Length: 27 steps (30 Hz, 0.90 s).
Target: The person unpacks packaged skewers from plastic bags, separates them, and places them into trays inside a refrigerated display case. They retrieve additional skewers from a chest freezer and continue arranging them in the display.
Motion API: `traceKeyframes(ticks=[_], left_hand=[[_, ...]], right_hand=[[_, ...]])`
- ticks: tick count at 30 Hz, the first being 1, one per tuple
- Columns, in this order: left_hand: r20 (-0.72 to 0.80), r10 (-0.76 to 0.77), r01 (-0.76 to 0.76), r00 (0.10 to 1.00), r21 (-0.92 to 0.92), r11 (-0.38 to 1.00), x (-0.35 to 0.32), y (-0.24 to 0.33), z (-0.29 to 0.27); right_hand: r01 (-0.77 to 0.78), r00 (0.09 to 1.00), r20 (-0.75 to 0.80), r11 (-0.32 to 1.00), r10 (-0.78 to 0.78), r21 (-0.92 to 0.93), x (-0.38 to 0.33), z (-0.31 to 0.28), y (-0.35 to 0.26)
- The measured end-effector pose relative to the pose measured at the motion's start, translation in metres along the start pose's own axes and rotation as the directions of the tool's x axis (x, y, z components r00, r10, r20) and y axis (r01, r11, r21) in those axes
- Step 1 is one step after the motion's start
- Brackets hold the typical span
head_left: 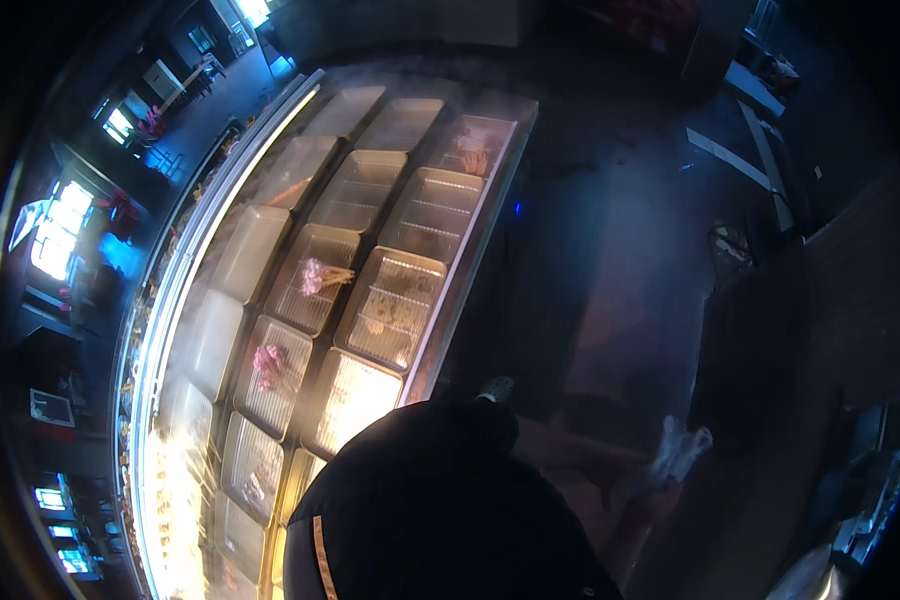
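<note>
On my left is the lit display case (185,300) with metal trays (390,305), some holding pink skewers (315,275). My left hand is not visible. My right hand (675,455) hangs near the dark floor, blurred; it seems gloved, fingers half spread, grip unclear. The skewers look light and thin; I would pinch their sticks.

The scene is dimly lit. Strong glare is thrown by the lit display case (300,300), washing out the trays at its lower end. Right of the case, everything is lost in shadow and haze. Straight edges are bent near the black rim.
</note>
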<state>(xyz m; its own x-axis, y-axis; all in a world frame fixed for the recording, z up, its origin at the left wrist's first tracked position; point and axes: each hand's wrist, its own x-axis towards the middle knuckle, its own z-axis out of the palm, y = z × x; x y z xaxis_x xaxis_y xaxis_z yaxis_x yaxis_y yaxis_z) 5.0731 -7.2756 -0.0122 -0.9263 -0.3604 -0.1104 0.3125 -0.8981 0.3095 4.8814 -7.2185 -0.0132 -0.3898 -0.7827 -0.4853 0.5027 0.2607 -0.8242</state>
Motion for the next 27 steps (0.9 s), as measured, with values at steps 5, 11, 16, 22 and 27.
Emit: traceKeyframes(ticks=[5, 11, 16, 22, 27], left_hand=[[-0.132, 0.037, -0.048, 0.991, -0.081, 0.996, 0.025, -0.048, 0.000], [-0.335, 0.043, -0.176, 0.941, -0.376, 0.910, -0.048, 0.001, -0.040], [-0.538, 0.362, -0.510, 0.761, -0.151, 0.847, -0.149, 0.058, -0.077], [-0.704, 0.587, -0.795, 0.399, 0.052, 0.604, -0.322, 0.126, -0.140], [-0.875, 0.484, -0.919, -0.013, 0.201, 0.339, -0.433, 0.100, -0.142]], right_hand=[[0.336, 0.940, 0.033, 0.909, -0.339, -0.247, -0.018, -0.028, 0.045], [0.870, 0.139, 0.675, -0.236, -0.724, -0.432, -0.020, 0.058, 0.071], [0.973, 0.213, 0.915, 0.159, -0.343, -0.167, -0.014, 0.194, 0.024], [0.815, 0.329, 0.944, 0.499, 0.017, -0.293, 0.016, 0.395, 0.082], [0.755, 0.058, 0.962, 0.618, 0.268, -0.218, 0.015, 0.537, 0.175]])
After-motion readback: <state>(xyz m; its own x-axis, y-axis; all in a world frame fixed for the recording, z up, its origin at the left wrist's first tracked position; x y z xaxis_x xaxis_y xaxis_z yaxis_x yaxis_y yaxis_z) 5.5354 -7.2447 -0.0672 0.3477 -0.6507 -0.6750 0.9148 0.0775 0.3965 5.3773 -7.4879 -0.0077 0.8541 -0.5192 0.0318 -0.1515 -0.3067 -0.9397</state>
